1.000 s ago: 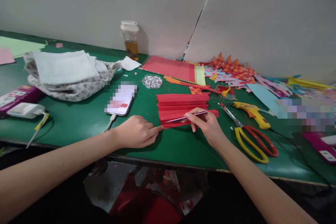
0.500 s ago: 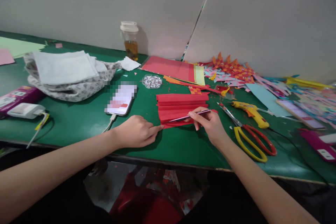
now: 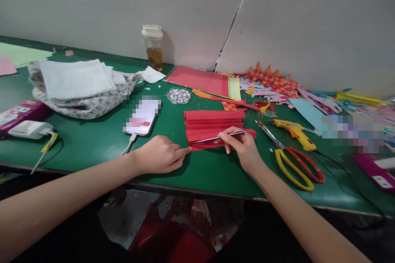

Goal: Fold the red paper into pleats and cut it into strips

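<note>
A red sheet of paper (image 3: 212, 130), creased into several pleats across its width, lies on the green table (image 3: 216, 174). At its near left corner, my left hand (image 3: 159, 154) rests with the index fingertip pressed down on the paper and the other fingers curled in. My right hand (image 3: 240, 148) pinches a slim pink-and-black pen-like tool (image 3: 206, 139). Its dark tip points left and lies along the paper's lowest pleat, close to my left fingertip. Whether it is a pen or another pointed tool I cannot tell.
Right of the paper lie scissors (image 3: 291, 162) and a yellow glue gun (image 3: 293, 131) with its cord. A charging phone (image 3: 143, 117) is at left. Behind are a dish of small shiny pieces (image 3: 179, 95), red sheets (image 3: 197, 80), a drink cup (image 3: 153, 49) and woven paper crafts (image 3: 274, 82).
My right hand and the tool have shifted slightly left along the near pleat. My left hand and the red paper have stayed in place.
</note>
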{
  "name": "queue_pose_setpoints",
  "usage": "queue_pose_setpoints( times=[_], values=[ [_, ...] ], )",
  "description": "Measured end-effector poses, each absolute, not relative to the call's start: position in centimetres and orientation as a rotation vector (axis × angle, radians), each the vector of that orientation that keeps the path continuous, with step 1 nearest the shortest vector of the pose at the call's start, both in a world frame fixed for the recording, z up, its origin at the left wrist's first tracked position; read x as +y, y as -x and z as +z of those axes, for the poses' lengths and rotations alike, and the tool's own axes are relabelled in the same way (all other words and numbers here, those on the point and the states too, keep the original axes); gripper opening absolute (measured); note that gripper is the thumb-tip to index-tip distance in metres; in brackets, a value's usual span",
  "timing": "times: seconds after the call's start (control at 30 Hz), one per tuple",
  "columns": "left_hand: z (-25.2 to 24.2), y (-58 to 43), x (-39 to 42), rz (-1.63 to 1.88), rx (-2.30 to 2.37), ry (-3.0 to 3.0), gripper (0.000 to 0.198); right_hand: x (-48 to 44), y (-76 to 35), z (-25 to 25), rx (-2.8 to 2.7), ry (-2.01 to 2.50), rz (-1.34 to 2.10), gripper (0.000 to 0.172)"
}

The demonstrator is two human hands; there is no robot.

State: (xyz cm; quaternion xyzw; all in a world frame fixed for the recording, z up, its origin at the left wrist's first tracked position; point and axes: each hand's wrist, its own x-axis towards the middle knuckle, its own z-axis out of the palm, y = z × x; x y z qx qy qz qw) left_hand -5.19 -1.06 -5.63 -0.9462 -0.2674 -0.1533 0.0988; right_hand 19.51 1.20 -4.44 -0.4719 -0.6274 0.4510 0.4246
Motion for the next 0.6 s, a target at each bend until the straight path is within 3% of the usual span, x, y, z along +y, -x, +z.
queue_pose_setpoints(
  times=[0.6],
  values=[
    [-5.87,5.30,-1.04,-0.446,-0.804,2.805,0.033,1.69,-20.06,-4.55,-1.519,1.209,1.133,0.020]
  ],
)
